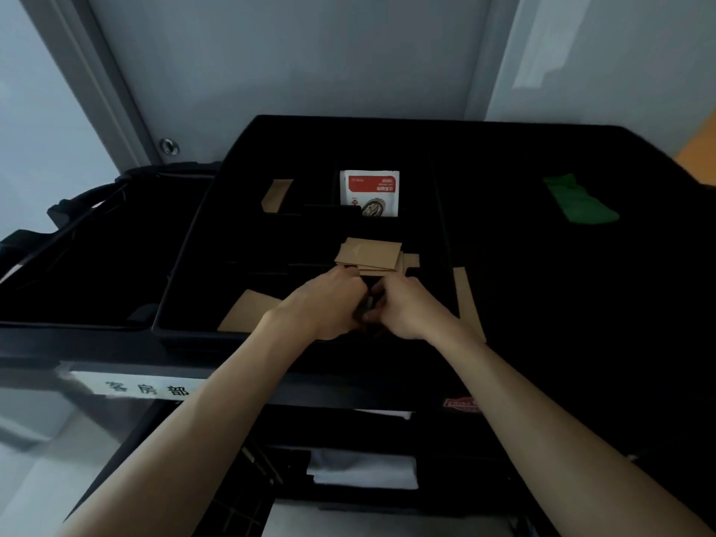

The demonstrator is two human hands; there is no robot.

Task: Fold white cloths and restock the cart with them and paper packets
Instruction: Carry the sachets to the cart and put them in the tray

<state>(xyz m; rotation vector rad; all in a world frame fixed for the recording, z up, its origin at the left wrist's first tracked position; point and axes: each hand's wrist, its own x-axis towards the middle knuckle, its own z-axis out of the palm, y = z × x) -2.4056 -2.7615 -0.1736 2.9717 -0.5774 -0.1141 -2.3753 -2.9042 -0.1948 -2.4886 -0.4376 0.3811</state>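
A black cart [271, 381] stands in front of me with a black divided tray [186, 288] on top. A small stack of brown paper packets [368, 255] lies in a middle compartment. My left hand [329, 304] and my right hand [403, 308] meet just in front of that stack, fingers curled together around something small and dark that I cannot make out. More brown packets lie at the tray's near left [248, 310], far left [276, 193] and right [467, 300]. Folded white cloths [364, 468] sit on a lower cart shelf.
A red and white sachet [370, 191] stands upright in a far compartment. A green cloth [579, 205] lies on the dark surface at right. A black bag [89, 265] hangs open at the cart's left. A white label [143, 387] with characters is on the cart's front. Grey wall behind.
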